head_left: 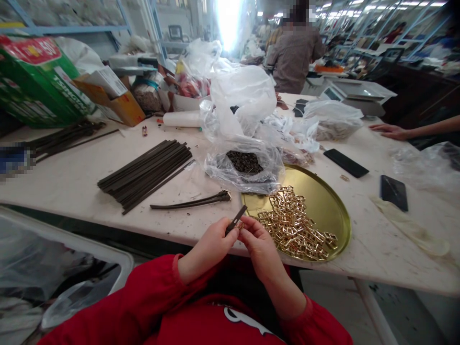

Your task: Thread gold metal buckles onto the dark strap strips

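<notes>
My left hand is closed around the lower end of a thin dark strap that sticks up past my fingers, at the near table edge. Pressed against it, my right hand pinches a small gold buckle at the strap. Just to the right lies a round gold tray with a heap of gold buckles. A loose pair of dark straps lies on the table above my hands. A bundle of several dark straps lies further left.
A clear bag of dark small parts rests on the tray's far rim. Two black phones lie to the right. Another person's hand rests at the far right; a person stands behind. Boxes crowd the left.
</notes>
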Tool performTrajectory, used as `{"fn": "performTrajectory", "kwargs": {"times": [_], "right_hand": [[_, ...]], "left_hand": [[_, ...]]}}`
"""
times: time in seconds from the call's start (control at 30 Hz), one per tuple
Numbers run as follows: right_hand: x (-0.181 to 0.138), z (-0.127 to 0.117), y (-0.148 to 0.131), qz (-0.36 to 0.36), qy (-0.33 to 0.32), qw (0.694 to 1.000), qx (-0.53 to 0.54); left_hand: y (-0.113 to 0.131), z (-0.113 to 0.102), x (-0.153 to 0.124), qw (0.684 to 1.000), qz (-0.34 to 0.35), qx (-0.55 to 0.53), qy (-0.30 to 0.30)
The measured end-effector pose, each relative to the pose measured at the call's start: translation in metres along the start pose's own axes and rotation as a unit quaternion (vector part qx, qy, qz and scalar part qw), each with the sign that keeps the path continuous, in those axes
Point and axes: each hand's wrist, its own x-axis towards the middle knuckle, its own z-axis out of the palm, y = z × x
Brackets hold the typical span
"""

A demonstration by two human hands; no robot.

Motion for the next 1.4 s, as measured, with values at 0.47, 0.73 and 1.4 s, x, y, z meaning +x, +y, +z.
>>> {"fn": "performTrajectory", "kwargs": {"times": [0.47, 0.73, 1.4], "right_hand": [[0.000, -0.003, -0.007, -0.073, 0.019, 0.993, -0.091], [-0.005, -0.008, -0.017, -0.030, 0.025, 0.998, 0.043], [-0.033, 0.001, 0.000, -0.031, -0.044, 0.998, 0.023]], "left_hand": [[0.004, -0.008, -0.001, 0.998, 0.019, -0.037, -0.051], [0.001, -0.025, -0.013, 0.993, 0.040, 0.073, -0.080], [0.003, -0.008, -0.030, 0.987, 0.002, -0.114, -0.109]]}}
